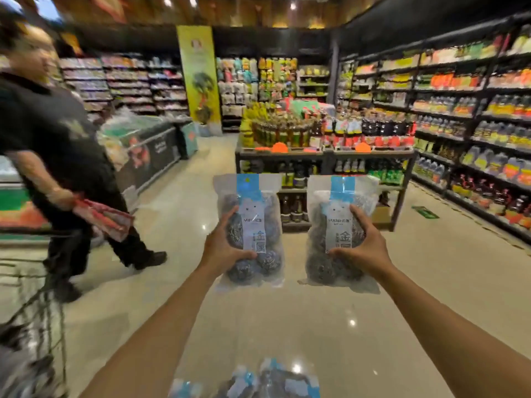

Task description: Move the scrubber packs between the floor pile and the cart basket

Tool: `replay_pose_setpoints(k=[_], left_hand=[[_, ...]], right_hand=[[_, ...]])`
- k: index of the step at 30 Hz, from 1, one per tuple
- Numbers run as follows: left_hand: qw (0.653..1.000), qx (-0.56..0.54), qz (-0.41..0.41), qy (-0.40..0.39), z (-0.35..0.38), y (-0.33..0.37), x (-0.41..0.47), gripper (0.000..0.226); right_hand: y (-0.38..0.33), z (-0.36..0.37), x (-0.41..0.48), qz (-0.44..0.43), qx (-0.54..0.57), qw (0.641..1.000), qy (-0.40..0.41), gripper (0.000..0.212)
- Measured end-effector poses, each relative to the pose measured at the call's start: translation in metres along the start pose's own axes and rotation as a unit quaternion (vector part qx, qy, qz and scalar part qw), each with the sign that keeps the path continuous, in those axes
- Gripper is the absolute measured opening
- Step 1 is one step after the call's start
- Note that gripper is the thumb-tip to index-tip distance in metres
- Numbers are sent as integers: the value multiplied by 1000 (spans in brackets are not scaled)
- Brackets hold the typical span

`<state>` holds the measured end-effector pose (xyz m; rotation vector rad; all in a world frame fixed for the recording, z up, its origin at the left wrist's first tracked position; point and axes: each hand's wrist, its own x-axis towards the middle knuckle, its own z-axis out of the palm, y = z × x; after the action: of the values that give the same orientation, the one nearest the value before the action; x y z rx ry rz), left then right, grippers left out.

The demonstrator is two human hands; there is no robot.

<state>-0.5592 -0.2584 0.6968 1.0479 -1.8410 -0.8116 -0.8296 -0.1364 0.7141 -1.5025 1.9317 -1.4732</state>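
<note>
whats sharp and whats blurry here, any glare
Head view: the two scourer packs, left pack and right pack, and both hands are fairly sharp; the passing person and shelves smear with blur; ceiling lights glare off the floor; wide-angle bends the edges.

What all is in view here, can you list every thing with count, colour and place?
clear plastic packs of grey steel-wool scourers with blue-white labels: two held up, left pack, right pack
more blue-labelled scourer packs: several, bottom edge, blurred
wire shopping trolley: one, dark, lower left
passer-by in black clothes: one, left, carrying a red packet
bottle display stand: one, dark, centre aisle
stocked shelves: right wall
yellow banner: one, rear
left hand: grips left pack
right hand: grips right pack
</note>
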Motion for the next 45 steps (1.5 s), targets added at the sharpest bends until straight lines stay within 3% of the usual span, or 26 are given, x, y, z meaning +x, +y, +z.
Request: replay_pose_setpoints(k=[7, 17, 22, 26, 31, 39, 45], left_hand=[[973, 48, -85, 211, -187, -24, -140, 118], [871, 72, -178, 451, -388, -58, -349, 113], [849, 103, -218, 470, -452, -88, -407, 119], [839, 87, -251, 475, -485, -123, -432, 142], [831, 86, -293, 466, -520, -190, -442, 112], [807, 42, -373, 456, -557, -313, -416, 117], [768, -26, -440, 465, -563, -380, -435, 114]], right_hand=[[-112, 160, -28, -87, 129, 968, -196, 105], [-256, 380, -157, -173, 199, 870, -416, 101], [-306, 474, -211, -199, 225, 825, -480, 102], [-326, 541, -241, -189, 215, 808, -514, 104], [-332, 619, -258, -169, 188, 797, -548, 105], [-326, 755, -247, -144, 126, 776, -601, 101], [-308, 838, -260, -115, 61, 727, -675, 105]])
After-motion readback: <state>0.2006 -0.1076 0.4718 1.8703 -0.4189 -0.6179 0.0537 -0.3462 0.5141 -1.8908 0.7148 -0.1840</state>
